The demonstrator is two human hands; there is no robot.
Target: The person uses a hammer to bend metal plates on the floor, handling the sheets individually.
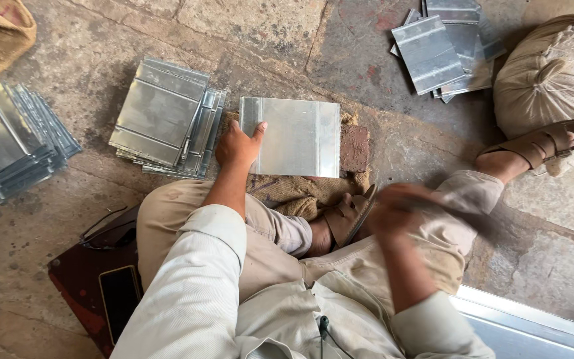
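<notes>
A shiny silver-grey metal sheet point(298, 136) lies at centre frame on a brown burlap cloth point(287, 189) and a dull red brick point(354, 148). Lower centre, the trousers point(167, 213) are tan, the shirt point(194, 299) pale cream; right of centre, the sandals point(539, 143) are brown.

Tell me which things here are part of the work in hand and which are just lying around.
In use: left hand pressing the metal sheet on the brick; right hand, blurred.

Lying about: sheet stack, far stack, sack, phone.
</notes>
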